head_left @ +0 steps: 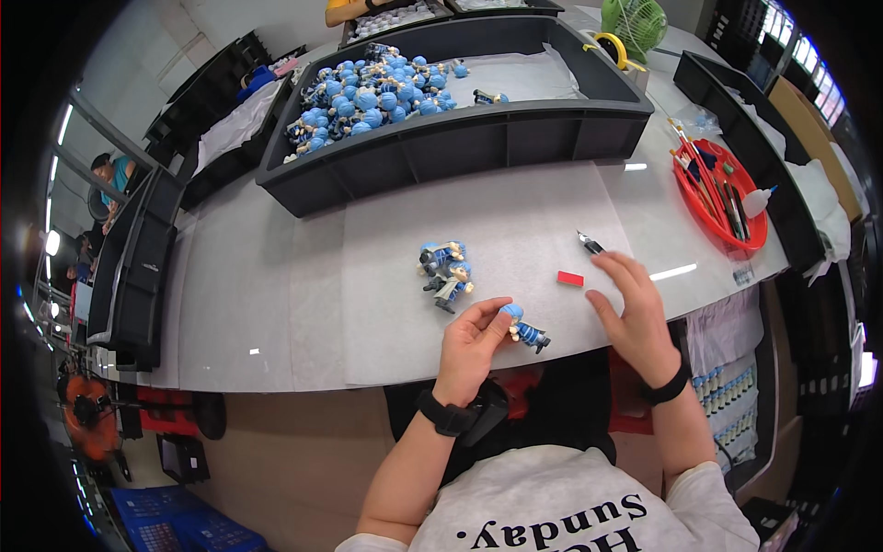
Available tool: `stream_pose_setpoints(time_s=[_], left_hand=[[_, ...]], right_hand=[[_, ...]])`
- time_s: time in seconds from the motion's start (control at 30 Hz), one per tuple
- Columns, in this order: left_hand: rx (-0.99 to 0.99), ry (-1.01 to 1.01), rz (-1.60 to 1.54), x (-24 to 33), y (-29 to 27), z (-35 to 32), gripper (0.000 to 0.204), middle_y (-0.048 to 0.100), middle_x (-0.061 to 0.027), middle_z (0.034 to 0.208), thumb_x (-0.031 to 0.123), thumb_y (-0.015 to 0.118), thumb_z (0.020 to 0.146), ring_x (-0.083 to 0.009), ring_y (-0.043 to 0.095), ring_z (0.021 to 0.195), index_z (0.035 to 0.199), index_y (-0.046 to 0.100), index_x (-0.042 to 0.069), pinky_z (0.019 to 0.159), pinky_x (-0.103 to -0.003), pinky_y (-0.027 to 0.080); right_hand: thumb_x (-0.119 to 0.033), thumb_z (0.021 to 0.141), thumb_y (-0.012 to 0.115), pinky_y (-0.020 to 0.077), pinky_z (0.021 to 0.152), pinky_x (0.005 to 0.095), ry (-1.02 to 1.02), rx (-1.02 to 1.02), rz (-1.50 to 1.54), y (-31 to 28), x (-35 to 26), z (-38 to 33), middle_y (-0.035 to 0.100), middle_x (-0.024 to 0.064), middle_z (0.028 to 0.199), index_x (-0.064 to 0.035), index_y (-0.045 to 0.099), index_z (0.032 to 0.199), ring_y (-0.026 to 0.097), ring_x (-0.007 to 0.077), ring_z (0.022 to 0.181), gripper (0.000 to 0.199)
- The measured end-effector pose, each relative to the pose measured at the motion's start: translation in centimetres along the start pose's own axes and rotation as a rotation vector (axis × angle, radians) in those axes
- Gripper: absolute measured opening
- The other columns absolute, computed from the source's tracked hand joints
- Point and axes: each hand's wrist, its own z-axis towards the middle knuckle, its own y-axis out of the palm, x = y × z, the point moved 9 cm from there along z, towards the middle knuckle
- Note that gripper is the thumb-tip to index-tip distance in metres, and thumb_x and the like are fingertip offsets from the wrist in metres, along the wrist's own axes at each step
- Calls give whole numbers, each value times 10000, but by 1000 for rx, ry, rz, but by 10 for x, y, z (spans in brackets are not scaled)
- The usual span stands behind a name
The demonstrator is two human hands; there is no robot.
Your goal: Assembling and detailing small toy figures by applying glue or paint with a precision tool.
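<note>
Right at the near edge of the white paper-covered table [276,304], a small plastic figurine with a blue cap and dark body [526,329] sits pinched in the left hand [471,342], fingertips curled around its head so the body sticks out free. The right hand [635,308] hovers flat, fingers spread, holding nothing, just beside a small red block [570,278] and a dark pen-like tool [590,243]. Two matching figurines [447,272] lie nearby; the big dark tray [460,138] behind holds a heap more.

A brown cardboard box [798,109] sits beyond the table's far right edge; no labels, signs or screens show clearly.
</note>
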Motion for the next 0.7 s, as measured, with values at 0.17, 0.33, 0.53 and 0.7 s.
stream_pose_setpoints(time_s=[0.17, 0.33, 0.53, 0.7], left_hand=[[-4, 14, -35, -1, -2, 0, 229, 586, -121, 1006, 89, 493, 877, -150, 569, 900, 1077, 498, -21, 805, -270, 469], [1, -1, -51, 0, 1, 0, 257, 581, -73, 947, 87, 519, 865, -107, 561, 836, 1085, 488, -43, 760, -223, 474], [-17, -25, -11, -3, -2, 1, 295, 587, -107, 995, 110, 485, 885, -133, 570, 881, 1147, 484, -24, 796, -266, 476], [-18, -30, -6, -2, -1, 0, 306, 587, -111, 998, 128, 472, 894, -132, 569, 876, 1160, 483, -23, 797, -269, 478]], right_hand=[[44, 674, 587, 429, 766, 360, 29, -181, -139, 11, 44, -11, 565, 169, 945, 19, 539, 1034, 516, 301, 911, 365], [123, 685, 444, 422, 732, 359, 72, -151, -101, 1, 37, -20, 541, 183, 897, 7, 496, 1115, 504, 313, 805, 448], [115, 695, 389, 407, 661, 351, 140, -304, 166, 15, -3, -18, 475, 154, 780, -32, 479, 1159, 486, 311, 703, 495], [56, 692, 419, 403, 650, 358, 31, -343, 191, 24, -14, -17, 496, 140, 778, -39, 506, 1139, 488, 284, 703, 465]])
